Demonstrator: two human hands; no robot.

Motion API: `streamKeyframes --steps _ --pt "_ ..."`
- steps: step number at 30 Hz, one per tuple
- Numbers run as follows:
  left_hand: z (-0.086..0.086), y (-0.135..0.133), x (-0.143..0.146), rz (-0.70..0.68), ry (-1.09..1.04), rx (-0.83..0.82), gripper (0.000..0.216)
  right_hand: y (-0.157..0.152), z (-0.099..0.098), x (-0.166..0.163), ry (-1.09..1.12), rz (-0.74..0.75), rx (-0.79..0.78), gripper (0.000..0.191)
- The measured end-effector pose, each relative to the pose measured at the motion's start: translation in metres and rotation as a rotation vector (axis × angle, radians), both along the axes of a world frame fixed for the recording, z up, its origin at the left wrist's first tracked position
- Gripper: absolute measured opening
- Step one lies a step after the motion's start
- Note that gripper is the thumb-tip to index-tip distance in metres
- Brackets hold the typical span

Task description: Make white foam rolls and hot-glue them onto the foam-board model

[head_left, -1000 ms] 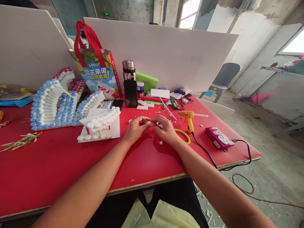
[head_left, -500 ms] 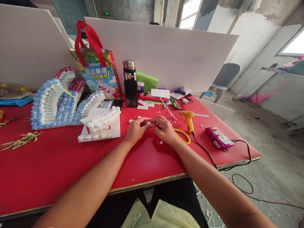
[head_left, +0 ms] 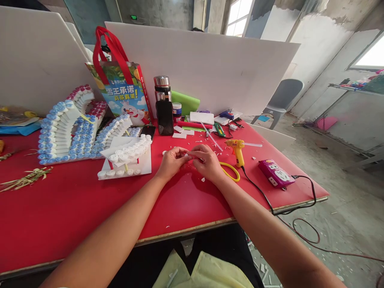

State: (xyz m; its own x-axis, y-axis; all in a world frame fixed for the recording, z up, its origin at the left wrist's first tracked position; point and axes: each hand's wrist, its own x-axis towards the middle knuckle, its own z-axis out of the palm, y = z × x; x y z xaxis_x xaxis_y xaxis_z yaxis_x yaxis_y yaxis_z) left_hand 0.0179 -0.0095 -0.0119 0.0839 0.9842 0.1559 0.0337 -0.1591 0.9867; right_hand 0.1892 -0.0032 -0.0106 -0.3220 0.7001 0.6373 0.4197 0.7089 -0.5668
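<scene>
My left hand (head_left: 172, 162) and my right hand (head_left: 207, 162) meet over the red table (head_left: 75, 208), fingertips pinched together on a small white piece (head_left: 188, 155) between them. Both hands are closed around it and most of the piece is hidden. Left of my left hand stands a white foam model with white bottle caps (head_left: 126, 158). A yellow ring-shaped handle (head_left: 232, 171) lies just right of my right hand, beside a yellow glue gun (head_left: 237, 151).
A blue-and-white bottle-cap structure (head_left: 69, 128) fills the left back. A printed bag with red handles (head_left: 123, 90), a steel flask (head_left: 162, 86) and a black phone (head_left: 165, 117) stand behind. A purple power strip (head_left: 276, 174) with black cord lies right. White scraps dot the table.
My hands have stayed together at the same spot; the fingers have closed in slightly on the white piece. Nothing else has moved.
</scene>
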Motion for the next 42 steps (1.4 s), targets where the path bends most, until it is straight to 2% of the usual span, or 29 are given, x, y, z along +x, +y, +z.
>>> streamKeyframes --steps 5,10,16,24,33,42 --pt "0.002 0.000 -0.002 -0.069 -0.101 -0.089 0.035 -0.001 0.003 0.001 0.021 0.021 0.007 0.040" --pt "0.002 0.004 -0.005 -0.120 -0.355 -0.165 0.031 -0.002 0.006 0.001 0.149 0.009 -0.050 0.050" --pt "0.003 0.006 -0.007 -0.130 -0.474 -0.193 0.038 -0.003 0.004 -0.004 0.225 0.031 -0.145 0.037" --pt "0.003 0.005 -0.006 -0.139 -0.505 -0.202 0.039 -0.006 0.004 -0.006 0.234 0.081 -0.202 0.045" --pt "0.001 0.007 -0.006 -0.113 -0.508 -0.184 0.039 -0.007 0.000 -0.008 0.211 0.107 -0.137 0.051" --pt "-0.002 0.008 -0.006 -0.093 -0.476 -0.187 0.037 -0.007 -0.001 -0.009 0.184 0.133 -0.141 0.052"
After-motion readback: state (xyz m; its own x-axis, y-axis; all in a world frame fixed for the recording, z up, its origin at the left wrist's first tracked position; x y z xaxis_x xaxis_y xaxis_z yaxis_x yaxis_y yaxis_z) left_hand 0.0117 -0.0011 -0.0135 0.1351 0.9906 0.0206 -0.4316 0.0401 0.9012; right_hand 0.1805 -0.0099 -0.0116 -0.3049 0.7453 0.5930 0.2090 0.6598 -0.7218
